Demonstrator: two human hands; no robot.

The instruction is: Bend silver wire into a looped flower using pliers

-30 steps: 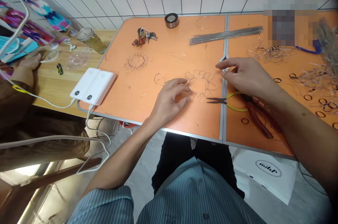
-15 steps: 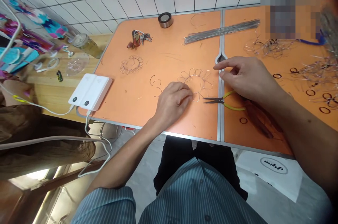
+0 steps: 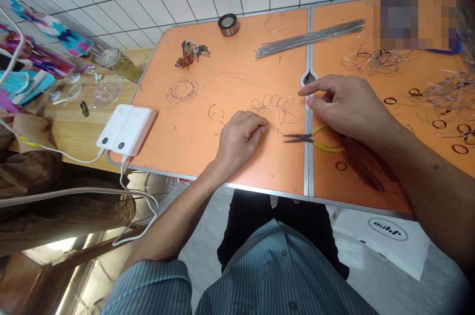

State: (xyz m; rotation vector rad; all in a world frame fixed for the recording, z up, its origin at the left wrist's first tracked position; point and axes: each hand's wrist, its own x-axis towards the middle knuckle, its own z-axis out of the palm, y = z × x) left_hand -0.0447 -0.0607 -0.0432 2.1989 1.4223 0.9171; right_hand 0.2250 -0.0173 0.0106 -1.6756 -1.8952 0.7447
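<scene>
My left hand (image 3: 240,138) rests on the orange table with thumb and fingers pinched on the left side of a looped wire flower (image 3: 273,103). Part of that wire is hidden behind the fingers. My right hand (image 3: 343,102) is over the metal seam, index finger stretched out and thumb apart from it, with nothing visible between them. Below it lie needle-nose pliers (image 3: 299,138) with yellow handles, jaws towards the wire flower. A red-handled tool (image 3: 363,171) lies partly under my right forearm. Another wire flower (image 3: 181,90) lies further left, near short bent wire pieces (image 3: 215,112).
A bundle of straight wires (image 3: 308,39) lies at the back, near a tape roll (image 3: 228,24) and keys (image 3: 193,53). Tangled wire (image 3: 378,60) and several dark rings (image 3: 390,101) are on the right. A white double box (image 3: 126,129) with cables sits at the left edge.
The left fingers have shifted slightly at the wire flower's edge, thumb and index now pinched closer together. My right hand keeps nearly the same pose. The view has tilted slightly.
</scene>
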